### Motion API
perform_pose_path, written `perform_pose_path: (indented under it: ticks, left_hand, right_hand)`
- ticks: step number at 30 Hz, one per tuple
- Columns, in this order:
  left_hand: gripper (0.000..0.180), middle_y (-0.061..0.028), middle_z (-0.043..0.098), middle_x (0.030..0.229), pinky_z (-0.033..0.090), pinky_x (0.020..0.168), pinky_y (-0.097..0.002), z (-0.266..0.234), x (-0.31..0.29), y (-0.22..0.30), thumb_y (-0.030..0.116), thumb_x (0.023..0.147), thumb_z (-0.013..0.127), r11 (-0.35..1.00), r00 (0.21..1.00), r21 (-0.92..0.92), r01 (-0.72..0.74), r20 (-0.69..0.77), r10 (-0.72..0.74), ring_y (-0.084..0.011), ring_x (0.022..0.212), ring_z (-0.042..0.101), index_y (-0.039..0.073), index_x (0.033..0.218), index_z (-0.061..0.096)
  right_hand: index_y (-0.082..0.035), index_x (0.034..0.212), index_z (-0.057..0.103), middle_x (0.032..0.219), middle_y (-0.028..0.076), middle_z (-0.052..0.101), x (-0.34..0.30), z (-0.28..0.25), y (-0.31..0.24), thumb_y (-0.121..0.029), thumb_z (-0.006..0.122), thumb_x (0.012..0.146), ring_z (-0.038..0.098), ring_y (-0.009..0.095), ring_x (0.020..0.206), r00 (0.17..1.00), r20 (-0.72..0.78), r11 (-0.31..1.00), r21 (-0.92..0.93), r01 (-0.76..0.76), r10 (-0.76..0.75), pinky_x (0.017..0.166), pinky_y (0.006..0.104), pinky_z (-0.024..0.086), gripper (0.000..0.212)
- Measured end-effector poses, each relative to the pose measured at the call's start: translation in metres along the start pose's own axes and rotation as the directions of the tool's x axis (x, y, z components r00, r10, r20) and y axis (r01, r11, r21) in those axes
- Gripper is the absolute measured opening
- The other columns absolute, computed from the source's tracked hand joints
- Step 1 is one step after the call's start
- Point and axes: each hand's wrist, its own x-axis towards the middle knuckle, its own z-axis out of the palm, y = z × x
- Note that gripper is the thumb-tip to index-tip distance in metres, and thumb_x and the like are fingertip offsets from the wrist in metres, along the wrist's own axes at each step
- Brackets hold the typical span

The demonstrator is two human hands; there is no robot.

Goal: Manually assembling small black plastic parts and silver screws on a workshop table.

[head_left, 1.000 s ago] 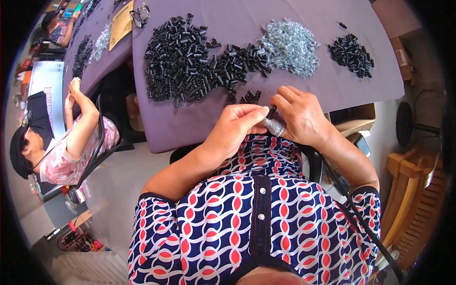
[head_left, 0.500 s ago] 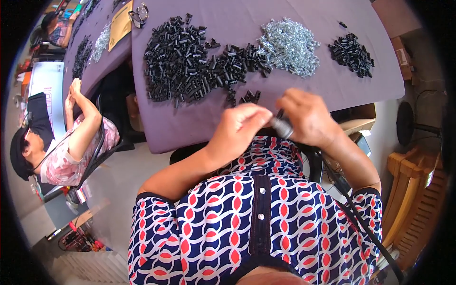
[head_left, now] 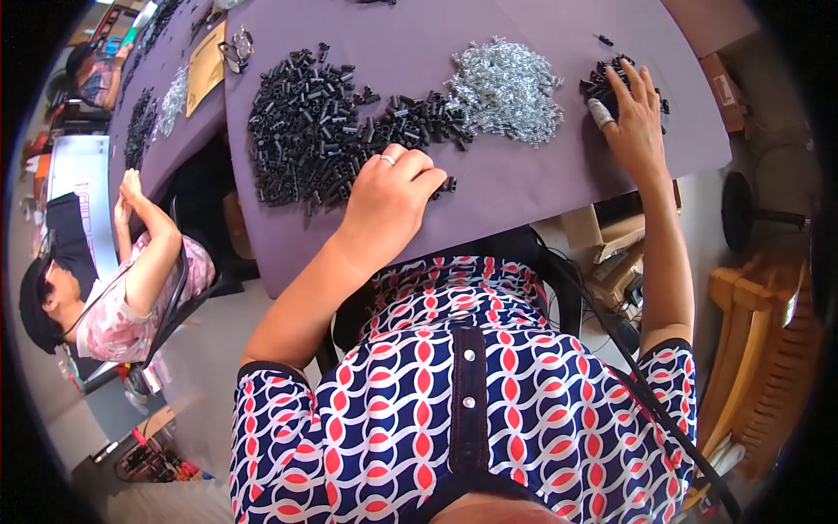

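My left hand [head_left: 391, 203] rests by the near edge of a large heap of small black tubular parts [head_left: 301, 131]. Its fingers curl downward, a ring shows on one, and the fingertips are hidden, so what they grip cannot be made out. A few loose black pieces [head_left: 449, 185] lie beside its thumb. Over at the right, my right hand [head_left: 639, 127] reaches onto a smaller pile of black parts [head_left: 598, 86] with its fingers spread. A greyish-white wrap [head_left: 600, 113] covers its thumb. Between the hands, farther back, sits a heap of shiny clear or silvery small pieces [head_left: 506, 92].
The purple cloth-covered table [head_left: 515, 183] ends just before my lap. A yellow envelope [head_left: 207, 68] and eyeglasses [head_left: 236, 50] lie at the back left. Another person [head_left: 131, 288] sits at left. Cardboard boxes [head_left: 611, 229] and a wooden chair [head_left: 742, 341] are at right.
My hands were together in front of me and have moved apart. The left went forward-left to the large black heap, the right forward-right onto the smaller pile, its fingers now spread.
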Motion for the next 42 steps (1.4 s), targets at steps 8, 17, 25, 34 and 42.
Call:
perform_pose_path:
  ticks: [8,17,25,34,42]
  left_hand:
    - [0.019,-0.0027,0.062,0.094,0.048,0.075,-0.035,-0.003,0.003,-0.005,0.001,0.076,0.066,0.999,1.0,0.045,-0.025,0.019,0.024,-0.0227,0.09,0.059,0.008,0.093,0.071]
    - [0.012,-0.0023,0.062,0.092,0.047,0.075,-0.0346,-0.001,0.0,-0.006,0.005,0.078,0.07,0.998,1.0,0.066,-0.006,0.007,0.005,-0.0224,0.089,0.059,0.008,0.089,0.068]
    - [0.013,-0.0024,0.061,0.092,0.048,0.075,-0.0351,0.0,-0.006,-0.004,0.006,0.077,0.073,0.999,0.996,0.015,0.035,-0.085,-0.033,-0.0231,0.089,0.058,0.008,0.089,0.068]
    - [0.014,-0.0027,0.06,0.091,0.047,0.076,-0.0356,-0.001,-0.005,-0.006,0.007,0.076,0.073,0.999,1.0,0.043,0.004,0.022,-0.005,-0.0232,0.089,0.057,0.008,0.089,0.067]
    - [0.017,-0.0048,0.06,0.093,0.048,0.078,-0.0372,-0.005,0.0,-0.003,0.008,0.077,0.074,0.998,0.998,0.025,0.052,0.044,-0.053,-0.0257,0.09,0.058,0.008,0.092,0.066]
  right_hand:
    - [-0.014,0.117,0.071,0.15,0.01,0.046,-0.019,-0.029,-0.058,0.004,0.069,0.06,0.032,0.037,0.146,0.954,-0.178,0.914,0.29,0.284,-0.24,0.119,0.0495,0.03,0.059]
    - [-0.012,0.117,0.069,0.156,0.011,0.037,-0.03,-0.027,-0.137,0.001,0.066,0.059,0.02,0.039,0.151,0.895,-0.027,0.808,0.417,0.416,-0.446,0.119,0.0591,0.021,0.06]
    - [-0.013,0.122,0.069,0.156,0.011,0.038,-0.032,-0.034,-0.135,0.006,0.063,0.057,0.021,0.04,0.15,0.897,-0.018,0.8,0.446,0.402,-0.441,0.119,0.0588,0.023,0.068]
    - [-0.012,0.117,0.072,0.153,0.011,0.042,-0.03,-0.034,-0.136,0.008,0.061,0.057,0.023,0.04,0.15,0.898,-0.012,0.801,0.448,0.398,-0.44,0.119,0.0567,0.024,0.063]
    - [-0.01,0.104,0.076,0.15,0.008,0.047,-0.025,-0.018,-0.14,0.006,0.065,0.066,0.025,0.038,0.149,0.916,-0.091,0.833,0.39,0.393,-0.39,0.119,0.0528,0.028,0.042]
